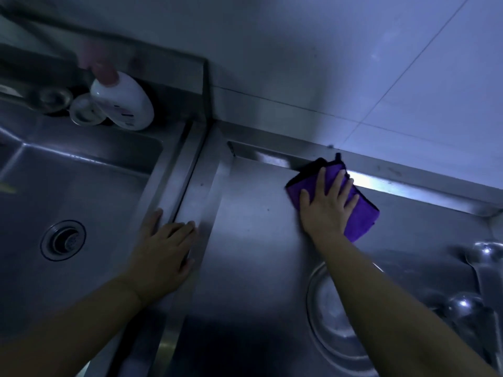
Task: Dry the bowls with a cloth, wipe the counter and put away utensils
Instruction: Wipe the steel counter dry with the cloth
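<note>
A folded purple cloth lies flat on the steel counter, up against its raised back edge. My right hand presses down on the cloth with straight, spread fingers. My left hand rests flat on the rim between sink and counter, holding nothing. A steel bowl stands on the counter near the front, partly hidden under my right forearm. Two metal ladles lie at the right edge.
A steel sink with a round drain fills the left side. Behind it on a ledge stand a white bottle and two small metal cups. A tiled wall rises behind the counter.
</note>
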Tool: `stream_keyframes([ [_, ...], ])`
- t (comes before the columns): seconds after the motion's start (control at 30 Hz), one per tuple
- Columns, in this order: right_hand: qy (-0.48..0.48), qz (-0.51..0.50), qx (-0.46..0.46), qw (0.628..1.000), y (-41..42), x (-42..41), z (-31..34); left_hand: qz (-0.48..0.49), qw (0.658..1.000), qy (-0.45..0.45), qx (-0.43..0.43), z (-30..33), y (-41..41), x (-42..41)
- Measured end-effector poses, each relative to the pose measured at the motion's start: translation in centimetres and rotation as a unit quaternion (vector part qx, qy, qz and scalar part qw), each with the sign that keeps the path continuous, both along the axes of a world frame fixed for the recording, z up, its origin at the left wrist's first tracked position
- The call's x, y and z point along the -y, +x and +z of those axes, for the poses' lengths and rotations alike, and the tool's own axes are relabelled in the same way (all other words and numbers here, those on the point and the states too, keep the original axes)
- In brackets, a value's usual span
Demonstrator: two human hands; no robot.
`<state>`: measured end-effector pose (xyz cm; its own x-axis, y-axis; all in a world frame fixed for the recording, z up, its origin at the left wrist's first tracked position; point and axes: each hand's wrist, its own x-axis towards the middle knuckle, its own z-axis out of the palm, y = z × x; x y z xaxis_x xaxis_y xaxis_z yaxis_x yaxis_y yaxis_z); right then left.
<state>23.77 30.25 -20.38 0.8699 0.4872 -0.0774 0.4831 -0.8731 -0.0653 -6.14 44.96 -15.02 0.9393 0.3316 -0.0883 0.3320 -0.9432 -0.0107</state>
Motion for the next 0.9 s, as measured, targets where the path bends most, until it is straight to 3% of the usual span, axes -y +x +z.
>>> stream_keyframes([
  [0.07,0.017,-0.042,0.018,0.999,0.7,-2.5,-0.1,-0.003,1.0,0.0,0.003,-0.3,0.0,-0.3],
  [0.17,0.027,-0.024,0.038,0.999,0.5,-6.6,-0.2,-0.007,1.0,0.003,-0.002,-0.8,-0.2,-0.7],
  [0.5,0.026,0.152,0.043,0.987,-2.9,-14.9,-0.5,-0.02,1.0,0.017,0.006,-1.9,-0.6,-1.1],
  [0.7,0.105,0.316,-0.039,0.942,-6.3,-18.2,0.1,-0.007,1.0,0.005,0.02,-1.7,-0.6,-0.9],
  [0.9,0.134,0.334,-0.121,0.925,-12.3,-13.8,0.4,0.066,0.974,-0.069,0.204,-0.8,-1.2,-0.5],
])
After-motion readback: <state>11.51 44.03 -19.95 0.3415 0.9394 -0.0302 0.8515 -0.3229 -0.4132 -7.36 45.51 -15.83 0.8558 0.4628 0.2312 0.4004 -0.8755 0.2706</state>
